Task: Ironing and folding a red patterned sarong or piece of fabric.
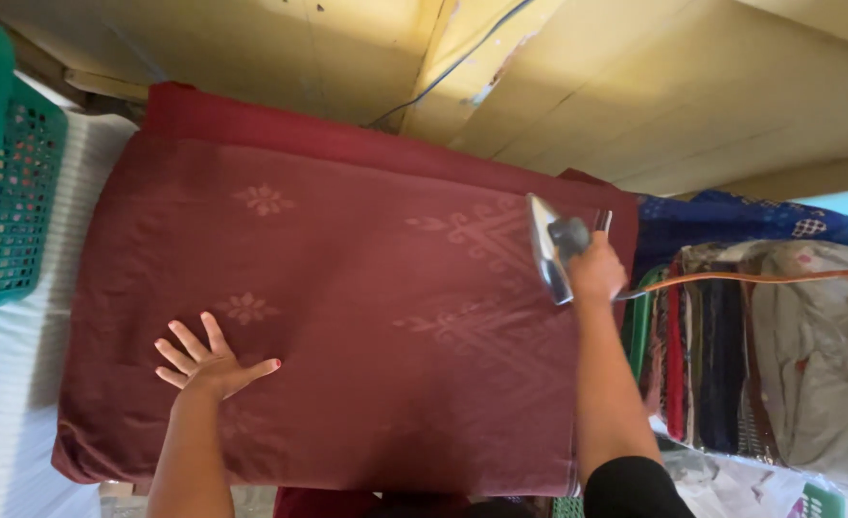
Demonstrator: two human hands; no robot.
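Maroon cloth (347,317) with a pale woven pattern, spread flat across most of the view, a folded maroon layer showing along its far edge. Judged soft, light and limp: likely to slide and wrinkle under a push, best held down with a flat palm or taken at an edge or corner. White ribbed covering (11,403) beneath it at the left, over what seems a counter. Yellow wall (635,86) beyond, crossed by a thin blue wire. Pile of folded clothes (778,355) to the right, in a clear bag. Green plastic basket (7,192) at the left edge, cut off by the frame.

Right hand (596,271) closed around the handle of an iron (550,247), tipped up on its side at the cloth's right end, metal soleplate facing left. Judged heavy, rigid and possibly hot: the handle is the only safe hold. Orange cord (750,279) running off to the right over the clothes.

Left hand (208,364) open, fingers spread, pressed flat on the cloth near its lower left, holding nothing.

Iron's handle mostly hidden under the fingers; near edge of the cloth and the counter cut off below.
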